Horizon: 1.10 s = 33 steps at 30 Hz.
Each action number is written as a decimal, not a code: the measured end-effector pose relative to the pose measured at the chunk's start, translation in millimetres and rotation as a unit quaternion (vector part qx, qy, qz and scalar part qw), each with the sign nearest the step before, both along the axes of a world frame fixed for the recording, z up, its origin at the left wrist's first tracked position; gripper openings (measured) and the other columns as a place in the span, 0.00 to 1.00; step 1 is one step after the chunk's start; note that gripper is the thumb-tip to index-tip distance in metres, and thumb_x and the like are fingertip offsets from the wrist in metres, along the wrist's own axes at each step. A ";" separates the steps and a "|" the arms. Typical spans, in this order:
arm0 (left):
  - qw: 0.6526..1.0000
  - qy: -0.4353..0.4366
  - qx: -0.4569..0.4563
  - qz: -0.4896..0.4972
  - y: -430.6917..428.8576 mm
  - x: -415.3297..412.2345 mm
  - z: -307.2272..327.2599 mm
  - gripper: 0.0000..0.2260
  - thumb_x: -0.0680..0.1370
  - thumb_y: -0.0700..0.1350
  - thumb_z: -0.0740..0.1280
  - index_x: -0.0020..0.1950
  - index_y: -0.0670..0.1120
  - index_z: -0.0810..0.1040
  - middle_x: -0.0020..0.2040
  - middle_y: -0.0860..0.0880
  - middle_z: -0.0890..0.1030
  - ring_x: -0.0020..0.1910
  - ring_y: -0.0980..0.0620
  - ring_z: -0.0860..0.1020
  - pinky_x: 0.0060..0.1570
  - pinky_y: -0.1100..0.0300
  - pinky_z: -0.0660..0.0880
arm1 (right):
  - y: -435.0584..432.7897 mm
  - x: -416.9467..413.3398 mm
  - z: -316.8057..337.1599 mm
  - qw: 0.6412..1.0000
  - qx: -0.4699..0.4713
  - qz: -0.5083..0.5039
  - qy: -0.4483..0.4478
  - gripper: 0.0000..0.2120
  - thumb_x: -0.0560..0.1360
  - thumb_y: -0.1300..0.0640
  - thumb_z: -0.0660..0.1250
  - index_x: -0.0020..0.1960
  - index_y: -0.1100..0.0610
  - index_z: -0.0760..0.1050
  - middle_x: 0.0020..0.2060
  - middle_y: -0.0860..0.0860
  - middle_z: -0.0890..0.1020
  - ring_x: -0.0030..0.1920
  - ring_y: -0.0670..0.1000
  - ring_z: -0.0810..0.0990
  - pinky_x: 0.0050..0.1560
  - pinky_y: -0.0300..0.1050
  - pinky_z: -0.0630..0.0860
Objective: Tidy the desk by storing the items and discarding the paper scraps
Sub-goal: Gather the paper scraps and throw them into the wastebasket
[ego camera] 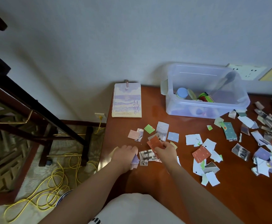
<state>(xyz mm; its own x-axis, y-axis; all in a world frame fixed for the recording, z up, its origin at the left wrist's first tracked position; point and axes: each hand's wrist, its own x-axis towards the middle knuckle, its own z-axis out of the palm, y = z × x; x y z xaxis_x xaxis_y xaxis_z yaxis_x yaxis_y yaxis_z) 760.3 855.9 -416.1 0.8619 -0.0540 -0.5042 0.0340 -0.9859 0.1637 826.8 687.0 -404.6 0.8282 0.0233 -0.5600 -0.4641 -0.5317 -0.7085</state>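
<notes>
At the lower centre of the frame, the person's right hand pinched a rust-red torn paper scrap between thumb and fingertips, over a small cluster of scraps on the reddish-brown wooden desk. Just left of it, the left hand had its fingers curled round a lilac paper scrap. The step looked like gathering scraps into one handful. Doing it well probably meant passing each piece to the left hand, sweeping the centre cluster together rather than picking singly, then working towards the denser litter of torn paper at the right edge. The spiral-bound lilac notebook and clear plastic storage box sat higher up, with neither hand on them.
</notes>
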 end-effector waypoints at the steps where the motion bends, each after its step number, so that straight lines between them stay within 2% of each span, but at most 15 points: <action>1: 1.000 0.001 -0.006 0.008 -0.7 -0.1 0.1 0.22 0.72 0.48 0.72 0.62 0.50 0.68 0.59 0.49 0.74 0.57 0.48 0.73 0.54 0.54 0.70 | 1.0 0.5 0.8 1.000 0.002 -0.003 -0.002 0.05 0.74 0.54 0.70 0.44 0.48 0.74 0.40 0.45 0.81 0.43 0.50 0.81 0.50 0.53 0.81; 4: 1.000 0.011 0.001 0.010 -1.7 0.1 2.5 0.20 0.71 0.48 0.72 0.61 0.50 0.71 0.58 0.49 0.74 0.56 0.48 0.74 0.53 0.54 0.71 | 1.5 1.1 2.6 1.000 0.002 -0.005 -0.006 0.06 0.75 0.54 0.70 0.49 0.50 0.74 0.40 0.45 0.80 0.42 0.50 0.80 0.49 0.52 0.81; 10: 1.000 0.005 0.025 0.018 -5.6 0.6 3.2 0.20 0.72 0.47 0.72 0.62 0.48 0.71 0.59 0.48 0.71 0.59 0.47 0.72 0.53 0.54 0.72 | -2.0 -1.0 1.2 1.000 -0.004 0.001 -0.009 0.07 0.75 0.52 0.70 0.50 0.49 0.73 0.40 0.43 0.79 0.43 0.48 0.80 0.51 0.50 0.81; 14: 0.992 0.024 -0.064 0.107 -7.4 -6.2 4.3 0.10 0.76 0.39 0.63 0.55 0.49 0.70 0.55 0.48 0.78 0.54 0.46 0.77 0.49 0.55 0.72 | -3.2 -1.6 1.9 1.000 0.000 -0.006 -0.011 0.07 0.75 0.51 0.71 0.49 0.49 0.73 0.39 0.43 0.79 0.42 0.49 0.80 0.50 0.49 0.81; 16: 0.971 0.040 -0.142 0.190 -4.3 -6.8 4.2 0.08 0.78 0.39 0.60 0.54 0.49 0.70 0.54 0.47 0.78 0.53 0.46 0.77 0.50 0.55 0.72 | -2.4 -1.2 2.1 1.000 0.006 -0.021 -0.006 0.06 0.75 0.52 0.71 0.48 0.50 0.74 0.39 0.44 0.79 0.41 0.48 0.80 0.46 0.46 0.80; 18: 0.919 0.035 -0.224 0.322 -4.6 -1.2 10.0 0.07 0.78 0.37 0.59 0.52 0.48 0.71 0.50 0.46 0.77 0.48 0.47 0.77 0.46 0.58 0.72 | -0.1 0.5 0.5 0.998 0.029 -0.059 0.010 0.06 0.75 0.56 0.70 0.50 0.53 0.76 0.42 0.49 0.81 0.42 0.49 0.80 0.44 0.45 0.79; 19: 0.863 0.039 -0.284 0.416 -6.2 4.5 13.6 0.08 0.77 0.35 0.60 0.48 0.48 0.71 0.46 0.46 0.76 0.44 0.47 0.76 0.42 0.59 0.71 | 2.1 1.5 0.9 0.995 0.047 -0.086 0.024 0.06 0.74 0.59 0.70 0.51 0.54 0.76 0.45 0.51 0.82 0.43 0.50 0.81 0.45 0.46 0.80; 21: 0.688 0.059 -0.414 0.593 -10.1 14.9 25.3 0.12 0.75 0.30 0.59 0.43 0.47 0.71 0.43 0.44 0.75 0.42 0.45 0.76 0.41 0.57 0.74 | 7.4 3.6 2.7 0.982 0.105 -0.143 0.066 0.08 0.75 0.61 0.69 0.52 0.54 0.75 0.49 0.54 0.82 0.45 0.52 0.83 0.44 0.47 0.83; 22: 0.612 0.070 -0.455 0.644 -10.4 19.0 29.2 0.12 0.75 0.29 0.60 0.44 0.47 0.72 0.45 0.42 0.75 0.46 0.44 0.78 0.45 0.53 0.78 | 10.2 4.1 5.0 0.972 0.144 -0.166 0.086 0.08 0.76 0.62 0.69 0.53 0.54 0.75 0.48 0.54 0.83 0.45 0.53 0.84 0.41 0.46 0.83; 23: 0.564 0.079 -0.484 0.665 -10.4 22.3 30.9 0.11 0.76 0.30 0.62 0.47 0.46 0.73 0.49 0.41 0.76 0.51 0.42 0.78 0.49 0.51 0.79 | 13.5 3.8 8.6 0.962 0.179 -0.177 0.104 0.09 0.76 0.63 0.68 0.55 0.55 0.74 0.48 0.55 0.83 0.44 0.53 0.84 0.37 0.45 0.82; 25: 0.496 0.094 -0.545 0.669 -12.6 25.1 36.8 0.09 0.77 0.36 0.66 0.56 0.44 0.73 0.54 0.40 0.76 0.54 0.43 0.77 0.48 0.50 0.80 | 19.1 2.4 9.1 0.962 0.196 -0.149 0.121 0.12 0.76 0.64 0.67 0.59 0.57 0.73 0.50 0.55 0.82 0.46 0.53 0.84 0.39 0.46 0.83; 26: 0.474 0.099 -0.570 0.664 -14.3 25.5 41.1 0.10 0.77 0.39 0.67 0.58 0.44 0.73 0.54 0.40 0.76 0.53 0.44 0.77 0.48 0.50 0.80 | 21.7 1.1 8.3 0.969 0.182 -0.121 0.118 0.14 0.76 0.64 0.67 0.61 0.58 0.73 0.51 0.55 0.82 0.48 0.54 0.84 0.43 0.48 0.83; 27: 0.466 0.102 -0.583 0.658 -16.0 26.4 43.2 0.11 0.77 0.41 0.68 0.59 0.44 0.73 0.53 0.41 0.78 0.51 0.45 0.78 0.50 0.51 0.80 | 24.8 -0.6 9.5 0.973 0.174 -0.098 0.114 0.14 0.76 0.64 0.66 0.61 0.59 0.73 0.51 0.56 0.82 0.50 0.55 0.83 0.46 0.49 0.83; 31: 0.479 0.088 -0.592 0.643 -23.3 27.3 43.4 0.16 0.73 0.41 0.75 0.56 0.45 0.73 0.52 0.43 0.79 0.49 0.47 0.79 0.50 0.54 0.79 | 34.1 -5.7 14.4 0.976 0.183 -0.059 0.104 0.10 0.76 0.63 0.68 0.57 0.60 0.75 0.48 0.56 0.83 0.50 0.57 0.84 0.48 0.48 0.83; 33: 0.475 0.083 -0.591 0.647 -24.3 26.3 39.0 0.19 0.70 0.43 0.77 0.56 0.45 0.72 0.53 0.43 0.79 0.50 0.47 0.79 0.51 0.53 0.79 | 36.0 -7.2 13.9 0.988 0.138 0.001 0.064 0.10 0.75 0.61 0.69 0.56 0.59 0.77 0.46 0.54 0.84 0.46 0.55 0.84 0.47 0.48 0.83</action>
<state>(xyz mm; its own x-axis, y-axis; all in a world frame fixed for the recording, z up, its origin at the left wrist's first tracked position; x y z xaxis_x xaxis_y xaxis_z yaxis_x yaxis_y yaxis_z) 786.6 831.6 -377.1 0.5124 0.1366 -0.8478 0.5961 0.6540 0.4657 819.6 723.0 -390.7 0.7509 0.1912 -0.6321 -0.5584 -0.3273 -0.7623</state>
